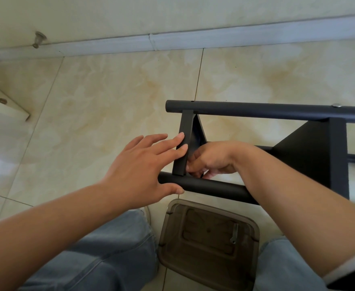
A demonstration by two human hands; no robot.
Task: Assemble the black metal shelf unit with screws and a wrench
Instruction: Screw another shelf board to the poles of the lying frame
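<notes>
The black metal shelf unit (311,148) lies on its side on the tiled floor. A far tube (256,111) carries a silver screw head (337,105). My left hand (138,171) has straight fingers pressed against the end shelf's rim (184,143), with the thumb under the near tube (210,186). My right hand (210,159) curls behind that rim at its joint with the near tube, fingers pinched together; what they hold is hidden. A small metal wrench (234,233) lies in a brown translucent tray (209,244) between my knees.
My legs in blue jeans (109,248) flank the tray. A grey baseboard (172,42) runs along the wall at the top. A white board edge (6,106) with a metal fitting sits at the left. A doorstop (39,38) sticks out near the wall.
</notes>
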